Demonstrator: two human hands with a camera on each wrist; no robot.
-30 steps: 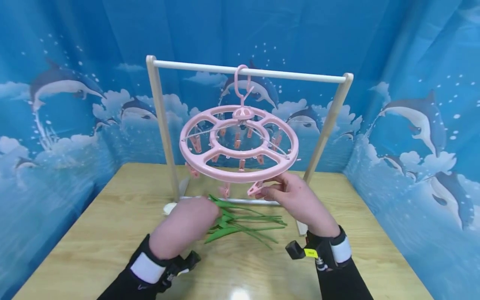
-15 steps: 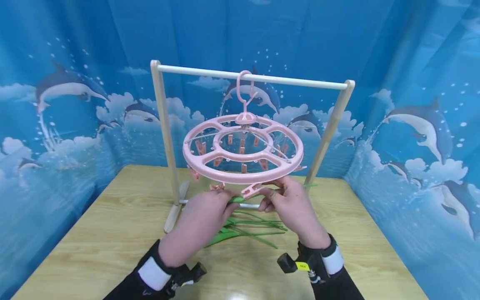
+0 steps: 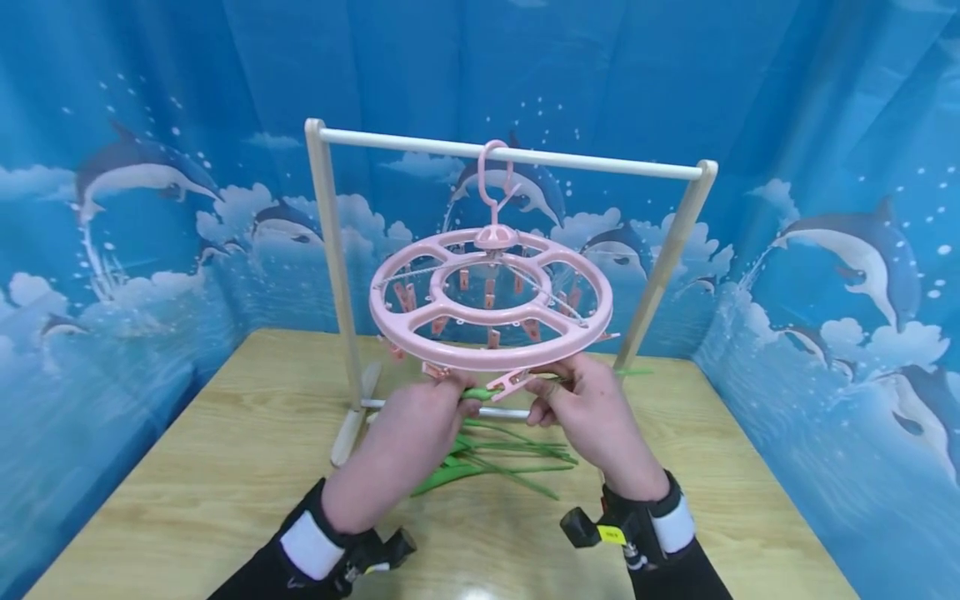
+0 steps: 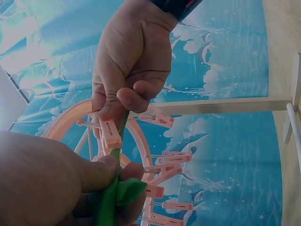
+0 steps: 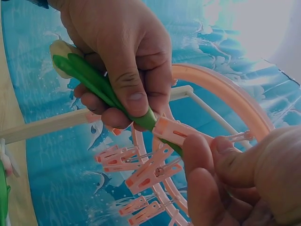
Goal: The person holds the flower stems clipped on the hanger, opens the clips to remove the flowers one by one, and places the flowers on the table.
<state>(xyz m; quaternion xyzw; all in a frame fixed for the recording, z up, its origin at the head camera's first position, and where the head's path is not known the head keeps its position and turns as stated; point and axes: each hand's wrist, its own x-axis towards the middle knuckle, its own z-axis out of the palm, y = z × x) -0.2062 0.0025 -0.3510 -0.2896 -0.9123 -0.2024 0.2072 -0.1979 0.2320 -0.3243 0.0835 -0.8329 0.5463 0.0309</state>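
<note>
My left hand grips an artificial tulip by its leafy green stem. Its cream bud pokes out behind that hand in the right wrist view. A pink clothespin hangs at the near rim of a round pink drying hanger. With thumb and forefinger, my right hand pinches the clothespin's rear end. The clothespin's tip lies right across the tulip's stem in both wrist views. Beyond my right hand the thin stem end sticks out to the right.
The hanger hooks over the top bar of a wooden rack. Several other pink clothespins dangle around its rings. Below my hands, more green tulip stems lie on the wooden table. A dolphin-print curtain surrounds the table.
My left hand has come up from the stems on the table with one tulip and brought it to the clothespin. My right hand has kept hold of the clothespin.
</note>
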